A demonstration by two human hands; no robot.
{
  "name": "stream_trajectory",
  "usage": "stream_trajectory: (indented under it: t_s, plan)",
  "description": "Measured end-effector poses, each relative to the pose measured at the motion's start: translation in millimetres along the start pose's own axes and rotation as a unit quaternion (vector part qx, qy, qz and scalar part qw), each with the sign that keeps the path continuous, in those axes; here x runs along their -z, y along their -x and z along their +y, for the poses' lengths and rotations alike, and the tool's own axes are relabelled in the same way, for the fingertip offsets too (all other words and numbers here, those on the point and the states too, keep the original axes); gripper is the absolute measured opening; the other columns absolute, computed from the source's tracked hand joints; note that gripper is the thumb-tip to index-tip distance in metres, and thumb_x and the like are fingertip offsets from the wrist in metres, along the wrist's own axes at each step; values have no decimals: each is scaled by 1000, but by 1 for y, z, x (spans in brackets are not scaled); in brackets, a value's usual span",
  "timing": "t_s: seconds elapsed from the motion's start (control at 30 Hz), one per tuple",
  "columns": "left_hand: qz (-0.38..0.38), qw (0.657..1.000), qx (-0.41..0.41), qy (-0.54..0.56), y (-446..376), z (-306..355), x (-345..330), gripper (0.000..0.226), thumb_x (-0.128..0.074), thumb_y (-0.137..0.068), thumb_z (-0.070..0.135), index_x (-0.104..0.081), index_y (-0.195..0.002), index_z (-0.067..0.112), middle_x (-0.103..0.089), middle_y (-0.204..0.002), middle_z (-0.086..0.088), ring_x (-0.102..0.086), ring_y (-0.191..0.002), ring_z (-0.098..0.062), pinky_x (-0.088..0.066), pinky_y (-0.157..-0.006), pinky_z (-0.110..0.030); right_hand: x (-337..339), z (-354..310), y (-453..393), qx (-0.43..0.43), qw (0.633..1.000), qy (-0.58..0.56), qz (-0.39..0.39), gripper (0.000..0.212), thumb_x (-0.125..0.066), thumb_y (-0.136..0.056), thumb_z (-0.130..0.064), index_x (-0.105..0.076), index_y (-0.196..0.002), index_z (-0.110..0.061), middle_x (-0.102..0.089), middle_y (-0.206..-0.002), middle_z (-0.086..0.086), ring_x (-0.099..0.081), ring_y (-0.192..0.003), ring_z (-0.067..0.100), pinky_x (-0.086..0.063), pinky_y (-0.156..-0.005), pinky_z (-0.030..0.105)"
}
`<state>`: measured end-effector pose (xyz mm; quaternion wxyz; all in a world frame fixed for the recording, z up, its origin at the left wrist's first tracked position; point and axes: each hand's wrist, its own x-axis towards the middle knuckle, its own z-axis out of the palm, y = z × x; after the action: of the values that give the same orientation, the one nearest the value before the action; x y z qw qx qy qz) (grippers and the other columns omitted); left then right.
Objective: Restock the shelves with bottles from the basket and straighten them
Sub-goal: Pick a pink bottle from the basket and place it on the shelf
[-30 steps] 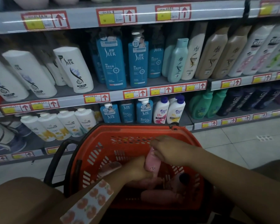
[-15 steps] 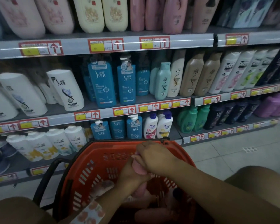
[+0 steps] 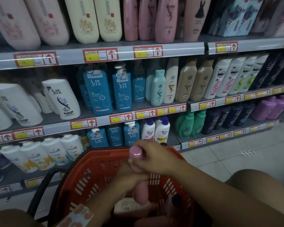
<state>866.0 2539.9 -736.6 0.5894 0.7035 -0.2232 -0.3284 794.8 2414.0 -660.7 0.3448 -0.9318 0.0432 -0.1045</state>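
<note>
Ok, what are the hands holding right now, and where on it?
A pink bottle, in both hands: right hand grips near the cap, left hand wraps the middle, above the basket.

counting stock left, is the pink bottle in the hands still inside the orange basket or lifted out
Mostly lifted out: both hands grip the pink plastic bottle roughly upright, cap above the orange plastic basket's rim, base still over the basket.

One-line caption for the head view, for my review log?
Both hands, left hand and right hand, hold a pink bottle above the orange basket facing shampoo shelves.
</note>
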Motion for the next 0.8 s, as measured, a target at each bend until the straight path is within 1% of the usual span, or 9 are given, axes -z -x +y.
stream_trajectory:
  t_s: [0.1,0.2,0.27,0.3,0.37,0.43,0.5,0.67,0.8]
  plan:
    - [-18,999,-28,27,2,18,0,54,-73,-57,0,-72,-110,11,-78,-98,-6,-74,-95,-19,-58,-77,-30,3,-6,-3,-8,999,-14,32,26,-72,-89,-36,-62,-103,-17,-61,-93,-4,-55,-82,9,-39,-67,14]
    - [-40,998,-28,35,3,28,3,56,-78,-70,-5,-67,-120,16,-77,-104,-4,-73,-100,-19,-59,-82,-33,8,-7,-8,-39,997,-42,50,23,-71,-90,-28,-65,-107,-13,-66,-92,-2,-58,-77,8,-43,-66,15]
    - [-60,997,-8,38,1,31,8,56,-83,-75,10,-63,-126,23,-76,-110,-4,-71,-105,-25,-57,-89,-43,14,-1,-14,-65,991,-93,70,25,-69,-91,-25,-67,-114,-14,-70,-99,-1,-65,-84,10,-54,-76,23]
    - [-73,996,6,52,0,33,12,57,-84,-76,17,-61,-127,21,-75,-114,-7,-70,-108,-28,-56,-92,-45,18,2,-16,-80,985,-131,83,27,-68,-92,-25,-67,-116,-15,-72,-103,-1,-68,-90,13,-57,-81,29]
    - [-100,988,33,113,1,37,18,51,-80,-82,22,-60,-129,12,-71,-120,-17,-68,-109,-31,-56,-93,-42,26,3,-19,-111,961,-231,108,24,-68,-95,-21,-67,-118,-14,-73,-108,5,-71,-98,19,-60,-86,36]
    - [-116,976,65,173,5,41,21,47,-68,-87,24,-61,-129,3,-69,-122,-23,-68,-107,-32,-56,-93,-42,37,1,-21,-136,932,-314,118,22,-65,-97,-17,-67,-119,-13,-75,-106,7,-72,-96,20,-60,-79,33]
    - [-131,966,91,205,9,42,21,50,-64,-88,28,-61,-129,0,-68,-122,-25,-67,-110,-33,-55,-96,-45,45,1,-23,-142,914,-355,135,23,-64,-98,-18,-67,-120,-12,-77,-100,3,-74,-90,18,-59,-74,32]
    - [-155,955,134,216,16,44,16,51,-55,-90,41,-62,-132,11,-69,-127,-15,-65,-119,-30,-50,-103,-52,60,2,-27,-145,877,-417,189,20,-59,-101,-15,-68,-116,-5,-75,-92,4,-70,-79,14,-57,-68,29]
    - [-181,951,161,192,19,43,17,55,-49,-93,53,-57,-137,21,-68,-130,-10,-65,-120,-31,-50,-100,-59,65,2,-29,-137,862,-438,214,15,-59,-101,-14,-69,-111,-12,-75,-87,2,-69,-77,13,-57,-66,27]
